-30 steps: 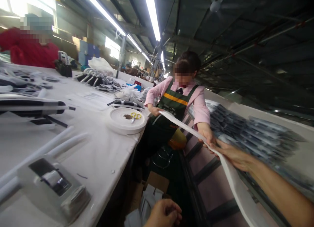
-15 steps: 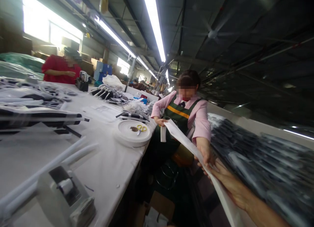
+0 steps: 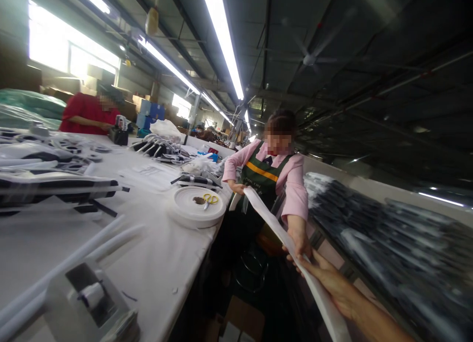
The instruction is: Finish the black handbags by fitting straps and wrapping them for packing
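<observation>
A long white strip of material runs from a co-worker in a pink shirt and green apron down to the lower right. My right hand reaches out along the strip with fingers stretched against its underside, touching the co-worker's hand, which grips the strip. The co-worker's other hand holds the strip's far end. My left hand is out of view.
A white-covered table at left carries a white tape roll with yellow scissors, white tubes, a tape dispenser and black-and-white parts. Dark stacked pieces line the right. A person in red works behind.
The view tilted up and my left hand dropped out of the bottom of the picture. My right hand stayed on the strip by the co-worker's hand, which came slightly nearer.
</observation>
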### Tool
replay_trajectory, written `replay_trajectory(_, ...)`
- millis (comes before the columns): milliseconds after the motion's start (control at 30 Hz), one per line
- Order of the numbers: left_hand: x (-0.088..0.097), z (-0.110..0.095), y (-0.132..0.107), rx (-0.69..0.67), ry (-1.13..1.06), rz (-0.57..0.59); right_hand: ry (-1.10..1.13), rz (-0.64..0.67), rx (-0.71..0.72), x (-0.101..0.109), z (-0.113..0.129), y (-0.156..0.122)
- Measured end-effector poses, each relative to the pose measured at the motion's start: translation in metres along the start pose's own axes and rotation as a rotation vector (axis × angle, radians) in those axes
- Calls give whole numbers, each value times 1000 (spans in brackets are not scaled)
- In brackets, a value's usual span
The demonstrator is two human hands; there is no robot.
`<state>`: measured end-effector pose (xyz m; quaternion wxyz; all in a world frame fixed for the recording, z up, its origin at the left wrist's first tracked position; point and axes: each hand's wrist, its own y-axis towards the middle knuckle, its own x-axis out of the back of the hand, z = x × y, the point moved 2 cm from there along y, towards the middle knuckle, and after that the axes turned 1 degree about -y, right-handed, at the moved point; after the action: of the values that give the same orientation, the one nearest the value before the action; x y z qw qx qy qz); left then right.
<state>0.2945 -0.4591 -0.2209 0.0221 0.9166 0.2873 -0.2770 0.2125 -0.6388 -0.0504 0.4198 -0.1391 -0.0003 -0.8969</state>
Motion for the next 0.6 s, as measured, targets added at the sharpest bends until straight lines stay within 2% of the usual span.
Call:
replay_trajectory(233, 6, -41, 42, -43, -30, -70, -4, 58, -37, -6, -18, 8)
replay_trajectory(367, 14, -55, 54, -58, -41, -100, -10, 80, -63, -12, -23, 11)
replay_trajectory(467, 17, -52, 51, -40, -35, -102, -7, 97, -76, -16, -21, 10)
replay_trajectory(600, 16, -30, 30, 27, -3, -63, 11, 109, -75, -17, -19, 10)
